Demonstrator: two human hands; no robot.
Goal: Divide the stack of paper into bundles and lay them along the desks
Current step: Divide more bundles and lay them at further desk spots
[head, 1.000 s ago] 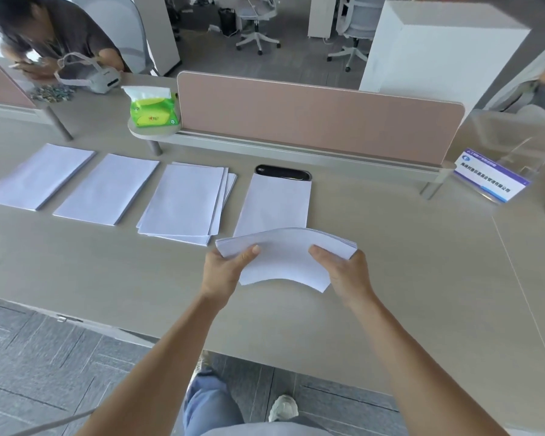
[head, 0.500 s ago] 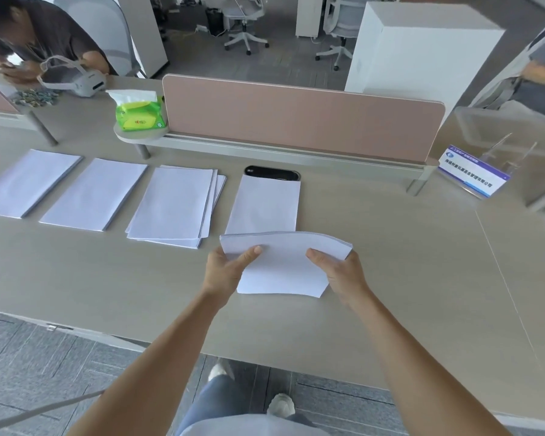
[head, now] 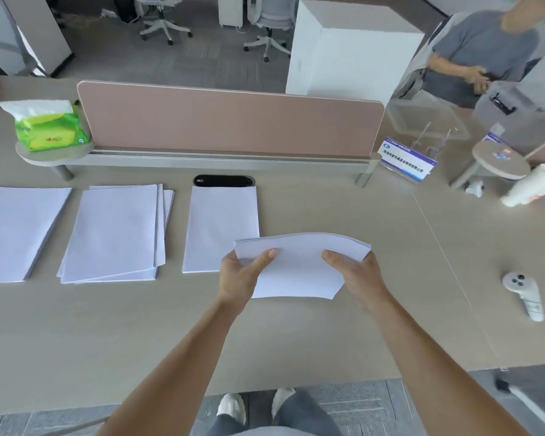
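I hold a bowed stack of white paper [head: 299,265] above the beige desk [head: 343,221], just right of the last laid bundle. My left hand [head: 241,276] grips its left edge and my right hand [head: 356,275] grips its right edge, thumbs on top. Three paper bundles lie in a row on the desk: one at the left edge [head: 16,234], a loosely fanned one [head: 117,234], and a neat one [head: 221,228] partly under the held stack's corner.
A pink divider panel [head: 233,121] runs along the desk's back. A green tissue pack [head: 48,130] sits on a small shelf at left. A black cable port [head: 223,180], a blue sign holder [head: 405,158] and a white controller [head: 524,294] are on the desk. A person stands at far right.
My view and both hands with the paper stack have shifted to the right along the desk; the leftmost bundle has left the view and the controller has come into view.
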